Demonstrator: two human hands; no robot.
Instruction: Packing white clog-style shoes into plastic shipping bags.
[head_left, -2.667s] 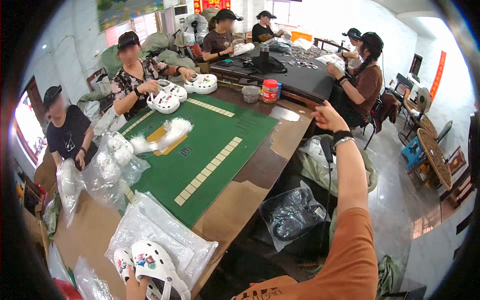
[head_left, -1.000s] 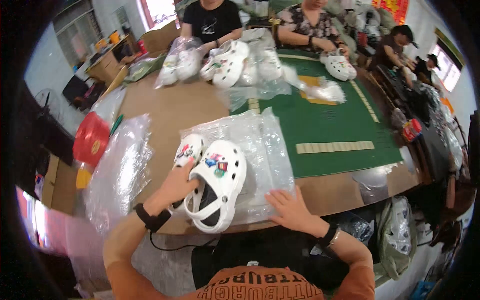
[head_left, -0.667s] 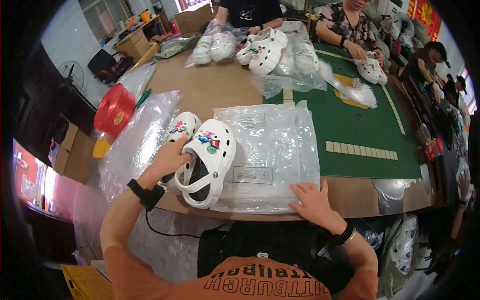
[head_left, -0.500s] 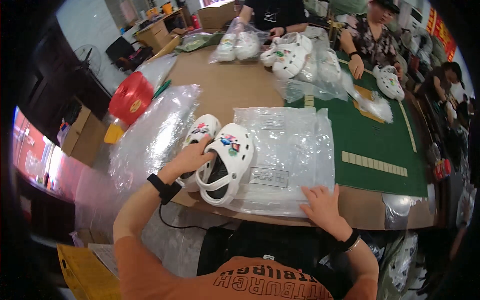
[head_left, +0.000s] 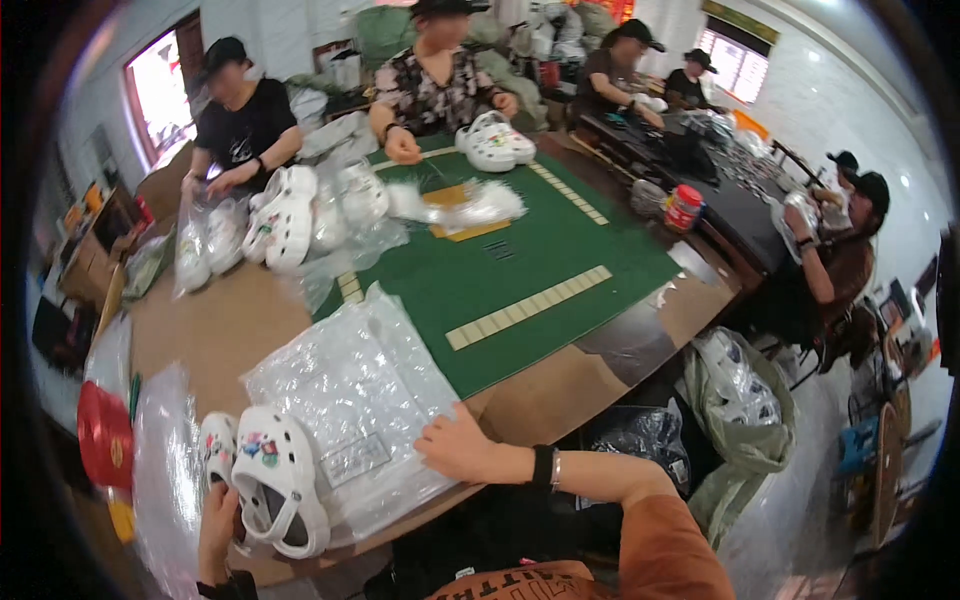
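A pair of white clogs [head_left: 284,480] with colourful charms stands on the left part of a stack of clear plastic bags [head_left: 375,395]. My left hand [head_left: 214,535] is closed on the clogs at their heel openings; its fingers are partly hidden. On the right edge of the bags rests my right hand [head_left: 458,447], fingers apart, with nothing seen in it. The top bag has a printed box, and its surface is creased and shiny.
A green mat [head_left: 540,270] with cream strips covers the far table. More white clogs [head_left: 285,220], some bagged, stand at far left. Two co-workers stand across; others sit at a dark table [head_left: 690,165] on the right. A red roll [head_left: 105,435] lies left; a sack [head_left: 740,400] stands right.
My view has swung to the right, so the clogs and bags appear further left. My left hand stays at the clogs, and my right hand remains at the bags' edge.
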